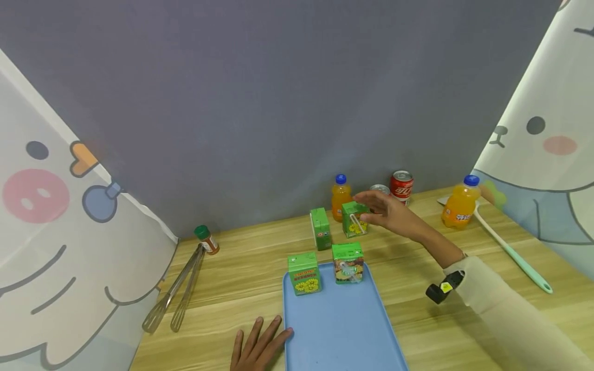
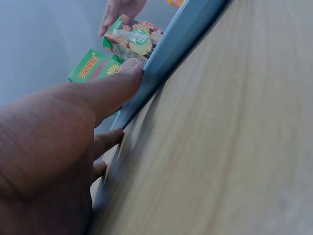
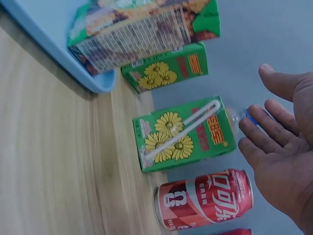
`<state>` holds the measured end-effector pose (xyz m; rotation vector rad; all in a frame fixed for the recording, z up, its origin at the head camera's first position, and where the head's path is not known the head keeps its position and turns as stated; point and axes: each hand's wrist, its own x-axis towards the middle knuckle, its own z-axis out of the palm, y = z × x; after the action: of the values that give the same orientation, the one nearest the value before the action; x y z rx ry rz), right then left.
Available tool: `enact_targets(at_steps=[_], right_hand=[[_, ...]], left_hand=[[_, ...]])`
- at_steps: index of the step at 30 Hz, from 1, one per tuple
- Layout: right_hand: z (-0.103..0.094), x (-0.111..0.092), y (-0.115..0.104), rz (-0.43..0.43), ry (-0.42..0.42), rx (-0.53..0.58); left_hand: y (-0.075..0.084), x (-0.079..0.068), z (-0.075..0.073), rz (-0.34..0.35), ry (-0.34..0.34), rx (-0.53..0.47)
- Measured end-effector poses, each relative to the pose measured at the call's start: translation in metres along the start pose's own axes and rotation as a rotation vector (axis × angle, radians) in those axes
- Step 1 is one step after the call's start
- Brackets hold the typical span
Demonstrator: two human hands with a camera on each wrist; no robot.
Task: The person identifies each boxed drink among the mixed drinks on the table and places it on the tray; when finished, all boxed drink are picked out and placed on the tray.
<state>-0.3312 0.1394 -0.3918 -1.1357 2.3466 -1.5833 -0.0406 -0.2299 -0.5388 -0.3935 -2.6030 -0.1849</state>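
Observation:
My left hand (image 1: 258, 344) lies spread on the table at the left edge of the blue tray (image 1: 339, 324), its thumb at the rim. In the left wrist view the thumb (image 2: 117, 81) overlaps that rim. My right hand (image 1: 394, 214) reaches to the back, fingers apart and holding nothing, beside a green drink carton with a straw (image 1: 355, 220). The right wrist view shows the palm near the top of this carton (image 3: 186, 134). Two more green cartons, one with yellow flowers (image 1: 304, 274) and one with a brown picture (image 1: 348, 264), stand on the tray's far end.
Another green carton (image 1: 320, 229) stands behind the tray. An orange drink bottle (image 1: 341, 195) and red cola cans (image 1: 401, 186) are along the back wall. Right lie a second bottle (image 1: 461, 203) and a green-handled utensil (image 1: 515, 257); left, a spice jar (image 1: 207, 240) and metal tongs (image 1: 178, 291).

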Motion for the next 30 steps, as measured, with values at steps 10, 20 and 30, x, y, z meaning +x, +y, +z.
enact_targets(at_steps=[10, 20, 30], right_hand=[[-0.005, 0.009, 0.021, 0.096, 0.037, 0.077], [0.001, 0.014, 0.033, 0.133, 0.038, 0.091], [0.008, 0.015, 0.039, 0.112, 0.062, 0.108]], left_hand=[[-0.001, 0.001, 0.002, 0.018, 0.039, 0.019], [-0.001, 0.001, 0.003, 0.031, 0.049, 0.034], [-0.002, 0.002, 0.002, 0.027, 0.027, 0.011]])
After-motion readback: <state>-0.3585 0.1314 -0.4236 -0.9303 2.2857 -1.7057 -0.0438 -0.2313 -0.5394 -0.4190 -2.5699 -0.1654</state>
